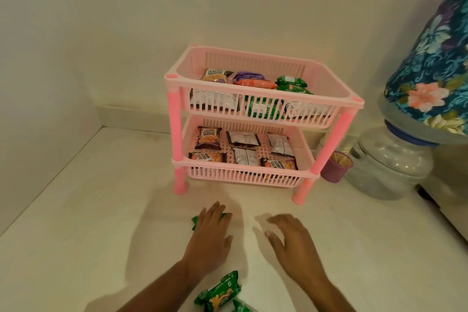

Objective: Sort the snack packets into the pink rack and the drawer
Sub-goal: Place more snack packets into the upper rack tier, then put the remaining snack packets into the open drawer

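Partly hidden green packet (195, 223), crinkled, under left hand (209, 233)

A home's pantry corner. A white counter (101, 210) against plain walls holds a pink rack (263, 109) of snack packets. A fabric-covered water jar (395, 157) stands beside it.

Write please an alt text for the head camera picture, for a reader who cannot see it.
A person's left hand rests on a green snack packet on a white counter, the right hand open beside it. Behind stands a two-tier pink rack holding peanut and other packets; more green packets lie near the bottom edge.
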Demonstrator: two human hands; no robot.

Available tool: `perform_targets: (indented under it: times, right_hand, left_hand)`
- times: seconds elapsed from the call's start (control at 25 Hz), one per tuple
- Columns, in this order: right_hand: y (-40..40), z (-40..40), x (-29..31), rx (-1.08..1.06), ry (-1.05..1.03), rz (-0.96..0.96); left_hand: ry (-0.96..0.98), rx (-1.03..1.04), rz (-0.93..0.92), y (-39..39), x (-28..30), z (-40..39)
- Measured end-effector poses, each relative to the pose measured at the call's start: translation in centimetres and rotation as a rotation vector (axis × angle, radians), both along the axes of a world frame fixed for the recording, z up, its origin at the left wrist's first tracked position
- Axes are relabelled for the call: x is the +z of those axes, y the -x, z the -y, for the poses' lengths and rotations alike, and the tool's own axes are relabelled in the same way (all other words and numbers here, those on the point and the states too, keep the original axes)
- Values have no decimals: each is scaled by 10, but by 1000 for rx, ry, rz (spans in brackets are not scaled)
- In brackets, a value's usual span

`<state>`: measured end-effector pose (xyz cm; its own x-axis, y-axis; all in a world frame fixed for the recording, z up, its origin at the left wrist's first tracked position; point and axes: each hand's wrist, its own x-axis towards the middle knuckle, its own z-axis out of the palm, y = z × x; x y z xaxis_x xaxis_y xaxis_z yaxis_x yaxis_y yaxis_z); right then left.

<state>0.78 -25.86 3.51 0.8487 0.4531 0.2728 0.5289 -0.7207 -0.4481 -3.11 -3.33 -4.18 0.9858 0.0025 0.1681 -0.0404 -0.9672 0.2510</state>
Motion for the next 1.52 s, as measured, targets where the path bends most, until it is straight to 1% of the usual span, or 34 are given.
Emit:
perform_targets:
  times: [0.08, 0.16, 0.28, 0.4, 0.48, 0.6, 0.72, 0.84, 0.96, 1.04, 1.12, 1.2, 1.24, 1.44, 1.52]
  right_hand:
    - [11, 13, -33, -77, 59, -42]
    - [18, 25, -54, -180, 96, -78]
    - [27, 45, -73, -325, 169, -85]
    - [41, 68, -89, -409, 317, -189]
    - [51, 84, -94, -472, 366, -225]
    - [70, 111, -96, -616, 355, -253]
    - [91, 147, -97, -821, 309, -287]
    - [108, 174, -93, -1057, 168, -341]
    - [120, 200, -92, -1270, -24, -378]
    - [119, 216, -93, -1417, -279, -451]
    - [113, 225, -93, -1492, -630, -583]
    - [111, 236, -96, -1460, -945, -723]
    - [112, 242, -99, -1422, -1045, -766]
    - [119, 271, -113, -1253, -1345, -853]
    - [120, 279, -116, -1206, -1402, -896]
  left_hand:
    - [17, -76, 28, 0, 3, 19]
    - [12, -165, 22, -2, 3, 38]
    - [-22, -282, -70, -5, -2, 67]
    - [-85, -354, -182, -6, -5, 98]
    - [-99, -398, -226, -7, -7, 119]
    - [-92, -493, -262, -5, -12, 154]
    - [-52, -567, -275, 2, -19, 189]
    - [8, -608, -304, 14, -22, 216]
    - [51, -621, -358, 24, -23, 241]
    - [58, -592, -391, 30, -24, 254]
    - [33, -563, -384, 36, -29, 259]
    - [-6, -544, -376, 42, -33, 262]
    - [-19, -536, -377, 43, -35, 262]
    - [-10, -503, -422, 41, -38, 267]
    - [-17, -497, -427, 41, -39, 267]
